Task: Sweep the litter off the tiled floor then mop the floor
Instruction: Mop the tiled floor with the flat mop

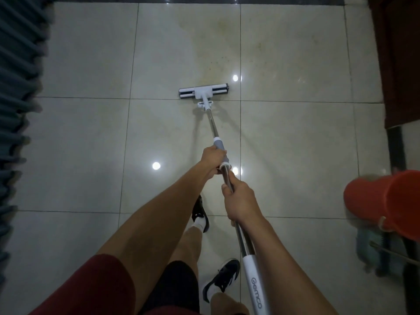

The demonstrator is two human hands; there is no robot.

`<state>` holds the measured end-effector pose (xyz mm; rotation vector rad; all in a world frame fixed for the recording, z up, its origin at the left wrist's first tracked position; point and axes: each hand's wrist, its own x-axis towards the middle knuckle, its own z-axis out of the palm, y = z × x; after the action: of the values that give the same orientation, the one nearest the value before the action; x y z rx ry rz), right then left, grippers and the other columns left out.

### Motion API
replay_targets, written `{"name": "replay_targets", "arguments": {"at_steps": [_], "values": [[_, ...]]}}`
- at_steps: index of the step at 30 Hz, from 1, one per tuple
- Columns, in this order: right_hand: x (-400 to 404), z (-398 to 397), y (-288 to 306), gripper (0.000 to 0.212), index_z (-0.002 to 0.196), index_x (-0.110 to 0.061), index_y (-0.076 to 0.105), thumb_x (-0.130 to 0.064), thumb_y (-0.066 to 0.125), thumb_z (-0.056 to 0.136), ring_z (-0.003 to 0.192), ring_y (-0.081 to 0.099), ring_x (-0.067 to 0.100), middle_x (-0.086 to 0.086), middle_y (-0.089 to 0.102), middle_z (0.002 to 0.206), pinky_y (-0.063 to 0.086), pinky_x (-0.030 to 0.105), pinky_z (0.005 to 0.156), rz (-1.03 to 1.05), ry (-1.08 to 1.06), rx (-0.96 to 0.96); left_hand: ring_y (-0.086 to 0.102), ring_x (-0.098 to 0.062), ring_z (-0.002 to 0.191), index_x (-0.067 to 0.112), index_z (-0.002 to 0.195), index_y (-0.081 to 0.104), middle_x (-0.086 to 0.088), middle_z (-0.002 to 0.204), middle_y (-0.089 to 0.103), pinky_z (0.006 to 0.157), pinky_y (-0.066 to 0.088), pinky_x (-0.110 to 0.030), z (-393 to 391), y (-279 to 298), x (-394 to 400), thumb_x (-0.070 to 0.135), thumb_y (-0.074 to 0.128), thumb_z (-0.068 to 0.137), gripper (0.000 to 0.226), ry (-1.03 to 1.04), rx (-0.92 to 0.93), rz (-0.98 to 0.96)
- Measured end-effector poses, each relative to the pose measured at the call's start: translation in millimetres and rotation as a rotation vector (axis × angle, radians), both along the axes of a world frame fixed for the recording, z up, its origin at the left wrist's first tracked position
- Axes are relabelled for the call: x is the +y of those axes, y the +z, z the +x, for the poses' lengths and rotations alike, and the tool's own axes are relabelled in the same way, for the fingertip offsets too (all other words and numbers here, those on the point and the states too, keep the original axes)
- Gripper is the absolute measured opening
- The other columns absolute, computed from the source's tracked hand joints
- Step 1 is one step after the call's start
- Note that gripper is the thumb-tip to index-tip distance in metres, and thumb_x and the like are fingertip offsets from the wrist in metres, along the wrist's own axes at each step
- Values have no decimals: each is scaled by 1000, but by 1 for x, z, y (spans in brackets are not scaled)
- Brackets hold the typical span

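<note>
Mop [203, 91], gripped on its pole by left hand [213, 155] and right hand [241, 201], is pressed onto tiled floor [91, 64] just before a yellowish stain [227, 42]; grime could be smeared outward.

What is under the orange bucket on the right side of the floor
Below the orange bucket a blurred pale blue-green thing and a thin stick show on the tiled floor. What they are is unclear, and the bucket covers whatever lies directly under it.
</note>
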<state>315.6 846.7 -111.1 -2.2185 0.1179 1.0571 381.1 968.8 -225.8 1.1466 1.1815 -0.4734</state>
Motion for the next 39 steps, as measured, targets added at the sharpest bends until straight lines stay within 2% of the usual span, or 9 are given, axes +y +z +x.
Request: {"name": "replay_targets", "arguments": {"at_steps": [5,9,14,18,21,26,29,37,39], "values": [[61,67,7,43,148,-32,41,-26,43,106,67,60,13,-2,58,80,56,32,64,-28,-7,6,65,-33,75,12,88,59,-18,91,65,86,60,-53,62,10,56,3,56,94,12,37,-12,-41],[100,107,10,43,148,-34,41,-26,42,106,64,58,14,-2,58,79,55,33,63,-28,-5,9,65,-33,80,12,104,60,-17,98,64,71,59,-43,97,19,91,4,55,95,13,38,-34,-60],[134,149,16,46,151,-37,37,-26,41,106,64,55,12,-3,57,79,50,27,61,-18,-4,27,67,-30,75,11,115,61,-15,96,64,75,62,-46,137,24,121,3,61,94,22,17,-15,-29],[154,203,21,46,152,-33,37,-24,40,107,62,53,5,-4,56,79,37,14,47,-6,15,28,66,-30,71,18,91,61,-15,92,65,81,62,-51,188,26,139,3,60,95,16,17,-17,35],[179,252,15,47,153,-35,35,-24,40,107,63,56,6,1,60,86,42,20,53,15,5,36,66,-32,76,26,82,56,-16,93,66,84,61,-52,236,27,163,5,57,97,26,28,-4,67],[219,328,7,49,154,-34,31,-23,39,107,61,56,9,4,63,87,36,18,46,26,27,39,68,-28,72,12,109,62,-13,92,67,77,62,-44,316,28,206,4,59,96,16,60,31,80],[235,379,6,51,155,-34,29,-25,40,107,68,59,12,4,65,93,39,19,50,-2,66,38,67,-26,66,9,107,63,-14,90,67,68,61,-40,362,32,224,2,60,96,14,72,35,69],[279,489,18,50,153,-38,29,-25,38,106,61,60,12,2,62,86,42,18,46,-13,113,84,63,-30,58,7,83,63,-15,75,62,80,60,-60,466,38,274,-3,61,91,13,141,28,36],[300,511,17,50,154,-38,29,-25,38,106,62,60,15,3,62,86,52,26,52,-7,87,102,62,-30,57,6,82,62,-15,75,61,81,59,-61,487,37,293,-4,61,91,13,150,24,36]]}}
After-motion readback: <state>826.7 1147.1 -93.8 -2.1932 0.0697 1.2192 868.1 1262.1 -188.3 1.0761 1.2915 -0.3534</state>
